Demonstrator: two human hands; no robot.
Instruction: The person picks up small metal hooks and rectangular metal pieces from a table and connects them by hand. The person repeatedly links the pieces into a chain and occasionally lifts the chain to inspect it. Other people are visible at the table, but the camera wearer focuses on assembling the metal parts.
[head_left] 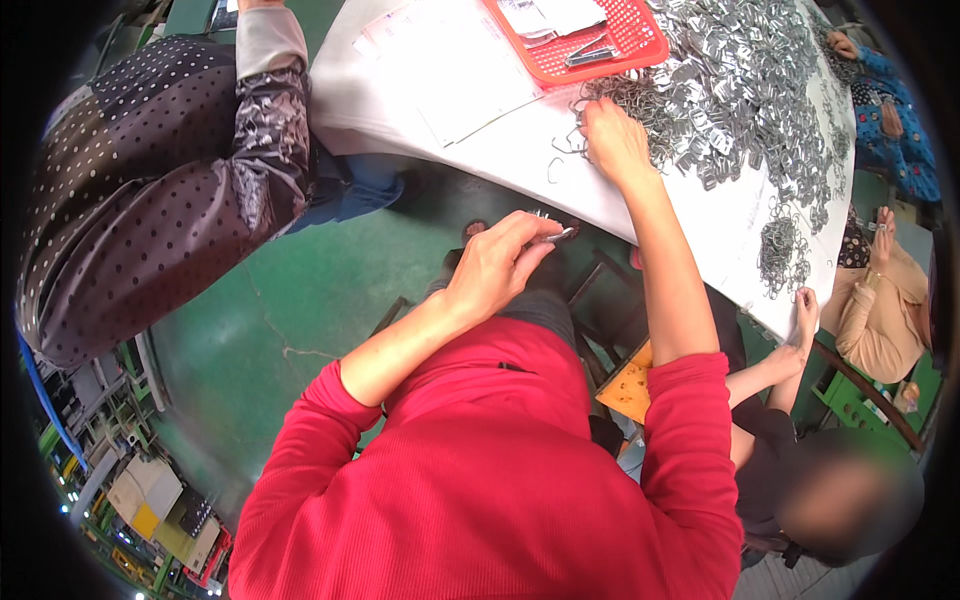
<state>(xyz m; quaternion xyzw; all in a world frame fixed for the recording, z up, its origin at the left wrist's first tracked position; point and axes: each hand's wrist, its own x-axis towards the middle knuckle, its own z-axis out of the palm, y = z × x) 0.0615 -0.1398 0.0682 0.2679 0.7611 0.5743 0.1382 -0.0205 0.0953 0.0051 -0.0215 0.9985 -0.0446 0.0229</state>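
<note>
My left hand (497, 265) is held in front of my body, off the table edge. Its thumb and fingers pinch small shiny metal pieces (558, 236), whose exact shape is too small to tell. Over the table, my right hand (615, 143) has its fingers bent down and drawn together among thin curved wire pieces (632, 98). What its fingertips grip is hidden. A loose wire hook (553, 171) lies on the white tabletop just beside that hand. Right of it spreads a large heap of flat silver metal clips (735, 90).
A red plastic basket (548, 78) holding papers and a dark tool stands beyond my right hand. Paper sheets (465, 85) lie to its left. A smaller wire pile (783, 250) sits near a co-worker's hands (797, 340). Another person (165, 190) stands close at left.
</note>
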